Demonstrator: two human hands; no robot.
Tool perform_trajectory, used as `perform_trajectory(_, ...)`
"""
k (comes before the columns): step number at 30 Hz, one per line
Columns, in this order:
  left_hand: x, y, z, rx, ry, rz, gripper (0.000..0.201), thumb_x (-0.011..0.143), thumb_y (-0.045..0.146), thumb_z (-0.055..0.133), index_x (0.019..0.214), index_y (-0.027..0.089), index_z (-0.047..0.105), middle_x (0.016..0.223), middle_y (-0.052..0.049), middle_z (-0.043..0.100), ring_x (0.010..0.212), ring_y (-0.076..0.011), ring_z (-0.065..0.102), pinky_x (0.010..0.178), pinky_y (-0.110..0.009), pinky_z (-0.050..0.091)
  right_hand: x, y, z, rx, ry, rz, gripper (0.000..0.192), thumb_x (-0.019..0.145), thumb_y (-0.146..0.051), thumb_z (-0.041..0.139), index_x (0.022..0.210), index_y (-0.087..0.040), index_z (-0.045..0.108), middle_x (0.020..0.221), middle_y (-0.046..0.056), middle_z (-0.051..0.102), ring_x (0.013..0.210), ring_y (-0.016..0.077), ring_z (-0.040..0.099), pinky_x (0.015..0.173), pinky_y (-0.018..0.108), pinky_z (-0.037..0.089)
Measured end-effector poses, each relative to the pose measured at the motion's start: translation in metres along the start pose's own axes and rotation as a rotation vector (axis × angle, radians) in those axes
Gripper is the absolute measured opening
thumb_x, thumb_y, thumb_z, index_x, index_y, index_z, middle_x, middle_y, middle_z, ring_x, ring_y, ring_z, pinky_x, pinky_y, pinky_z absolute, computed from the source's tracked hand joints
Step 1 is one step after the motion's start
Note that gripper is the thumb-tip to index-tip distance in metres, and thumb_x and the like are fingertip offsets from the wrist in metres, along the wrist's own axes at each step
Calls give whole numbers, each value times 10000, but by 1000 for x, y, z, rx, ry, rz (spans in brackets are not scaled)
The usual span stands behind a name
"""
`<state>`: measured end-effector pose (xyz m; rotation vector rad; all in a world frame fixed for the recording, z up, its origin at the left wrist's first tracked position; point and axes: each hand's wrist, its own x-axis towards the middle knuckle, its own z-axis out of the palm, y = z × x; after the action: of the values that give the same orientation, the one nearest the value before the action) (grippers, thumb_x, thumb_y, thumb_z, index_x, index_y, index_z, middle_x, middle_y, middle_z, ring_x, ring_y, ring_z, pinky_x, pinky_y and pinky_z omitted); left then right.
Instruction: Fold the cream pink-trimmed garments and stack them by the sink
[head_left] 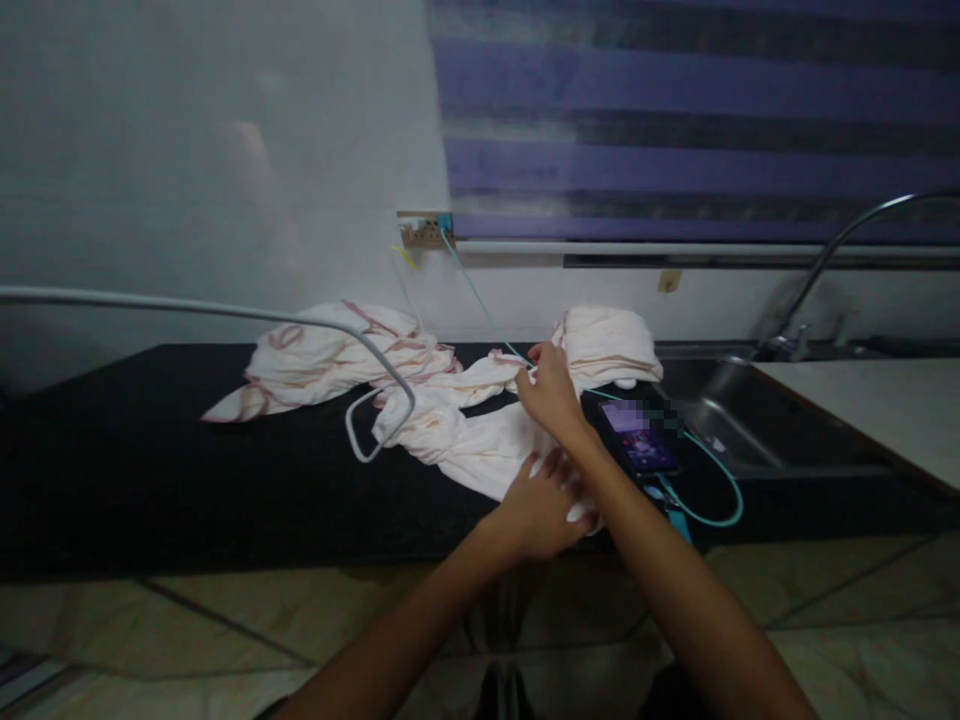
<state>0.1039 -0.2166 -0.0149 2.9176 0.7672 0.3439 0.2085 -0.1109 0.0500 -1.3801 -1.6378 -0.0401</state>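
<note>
The black stone surface [150, 470] is carrying everything here. Across it the long white cloth with pinkish-red edging [480, 440] is lying rumpled, and both grips are working it. The left hand [536, 515] is pressing flat on the near end, pinning it so it is not sliding, fingers spread, holding nothing. Beyond it, the right hand [549, 388] is pinching the far edge. Just right of that grip, a lit phone [639, 437] is charging on its teal cable [712, 470].
</note>
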Motion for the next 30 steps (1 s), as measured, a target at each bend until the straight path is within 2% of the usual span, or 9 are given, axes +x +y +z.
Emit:
perform_trajectory(3, 13, 27, 18, 1, 52, -63, 656, 1041, 487, 367, 1632, 204, 335, 1686, -125, 303, 1579, -403, 177, 1264, -677, 158, -13, -4, 5, -90, -129, 41, 312, 932, -238, 468, 1228, -145, 502, 1229, 164, 573, 1140, 269, 574, 977, 392, 479)
perform_trajectory(7, 8, 67, 29, -17, -14, -232, 676, 1023, 506, 382, 1631, 211, 353, 1689, -129, 292, 1563, -440, 208, 1256, -686, 205, -38, 28, 11, -266, -286, 298, 340, 974, -228, 436, 1271, -108, 553, 1251, 200, 630, 1197, 276, 598, 1000, 364, 463)
perform_trajectory(13, -38, 84, -4, -153, -70, -180, 798, 969, 561, 491, 1568, 40, 407, 1624, -255, 363, 1536, -444, 278, 1225, -624, 319, -53, 61, 13, -288, -315, 286, 360, 989, -224, 433, 1273, -92, 611, 1289, 213, 647, 1281, 269, 566, 1086, 345, 406)
perform_trajectory(16, -52, 51, -37, -222, 93, -127, 570, 988, 489, 501, 1439, 146, 566, 1505, -186, 549, 1423, -343, 487, 1172, -520, 438, -51, 59, 13, -256, -230, 254, 413, 986, -212, 408, 1353, -71, 534, 1416, 233, 543, 1321, 271, 517, 1115, 369, 390)
perform_trajectory(18, -54, 10, -56, -174, 219, -180, 442, 1010, 419, 469, 1316, 139, 622, 1400, -179, 614, 1322, -292, 564, 1156, -474, 449, -51, 57, 11, -193, -97, 208, 443, 937, -121, 384, 1364, -56, 480, 1440, 243, 475, 1303, 254, 508, 1110, 366, 394)
perform_trajectory(21, -56, -66, -71, -53, 248, -256, 456, 1001, 400, 477, 1310, 88, 601, 1340, -206, 622, 1286, -296, 566, 1135, -457, 438, -52, 59, 7, -157, 95, 186, 460, 811, -15, 397, 1255, -83, 496, 1335, 217, 474, 1223, 246, 515, 1080, 365, 402)
perform_trajectory(23, -62, -107, -74, 38, 160, -316, 433, 1002, 415, 467, 1219, 85, 644, 1243, -205, 662, 1216, -306, 593, 1106, -471, 436, -54, 61, 6, -210, 128, 207, 423, 782, -3, 413, 1173, -120, 523, 1267, 187, 496, 1186, 257, 511, 1056, 373, 405)
perform_trajectory(25, -70, -130, -79, 116, 72, -369, 440, 1009, 451, 435, 1052, 96, 691, 1095, -195, 702, 1113, -312, 626, 1063, -474, 439, -56, 63, 5, -290, 17, 210, 372, 797, -4, 426, 1119, -141, 553, 1202, 163, 539, 1141, 260, 526, 1020, 366, 417)
perform_trajectory(30, -92, -132, -122, -163, -269, -335, 555, 1022, 534, 346, 815, 157, 697, 873, -114, 727, 800, -231, 648, 798, -335, 495, -58, 62, 9, -381, -263, 177, 217, 866, -63, 494, 1007, -144, 637, 1083, 145, 635, 1033, 250, 592, 930, 326, 450)
